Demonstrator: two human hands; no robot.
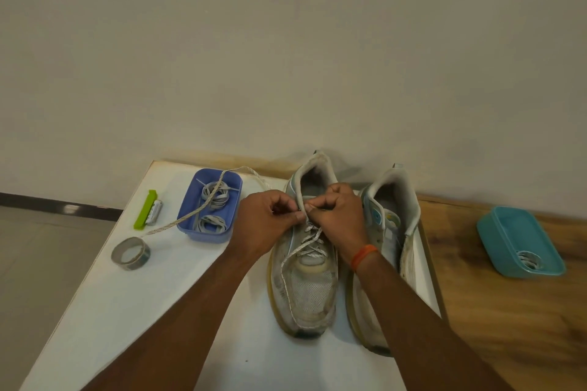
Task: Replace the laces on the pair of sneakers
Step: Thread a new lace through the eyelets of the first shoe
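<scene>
- Head view: I see both hands pinching a flat speckled lace (309, 243) at the top eyelets of the left sneaker (303, 279); left hand (265, 222) and right hand (341, 219) have their fingers curled tight.
- The worn mesh sneaker stands on the smooth white bench (127, 295), just beside its mate (389, 232).
- A rounded blue plastic tub (235, 187) holds coiled laces; one lace end trails across it.

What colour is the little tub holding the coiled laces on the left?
Blue-violet; the tub shows clearly in the head view, left of the sneakers.
</scene>
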